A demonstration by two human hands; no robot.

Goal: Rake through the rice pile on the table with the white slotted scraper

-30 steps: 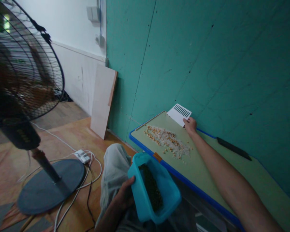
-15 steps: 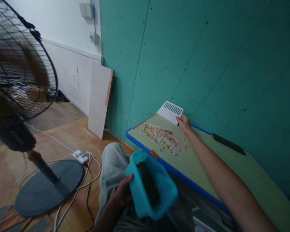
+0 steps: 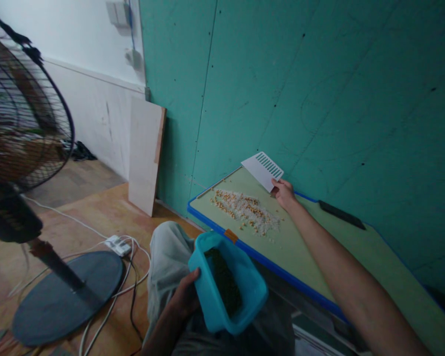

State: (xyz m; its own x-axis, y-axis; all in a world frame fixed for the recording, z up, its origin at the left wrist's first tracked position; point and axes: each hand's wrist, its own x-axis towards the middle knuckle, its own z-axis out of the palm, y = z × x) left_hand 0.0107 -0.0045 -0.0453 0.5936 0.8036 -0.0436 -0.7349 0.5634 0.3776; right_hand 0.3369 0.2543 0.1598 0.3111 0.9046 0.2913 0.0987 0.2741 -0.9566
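Observation:
My left hand (image 3: 187,292) grips the near side of a blue plastic tub (image 3: 250,296), tilted over my lap. Dark green grains (image 3: 225,284) lie along the inside of the tub. With my right hand (image 3: 283,194) I pinch a white slotted plastic scraper (image 3: 261,170) by its corner, at the far edge of the table. A spread pile of yellow kernels and whitish grains (image 3: 246,210) lies on the pale green tabletop, between the scraper and the tub. Most of my left fingers are hidden beneath the tub.
The blue-rimmed table (image 3: 311,257) stands against a green wall (image 3: 300,89), with a dark strip (image 3: 341,215) at its back edge. To the left are a standing fan (image 3: 22,123), a white power strip (image 3: 117,245) with cables on the floor, and a leaning board (image 3: 146,155).
The camera view has turned slightly right, so everything sits farther left. My right hand has tilted the scraper a little; the left still holds the tub.

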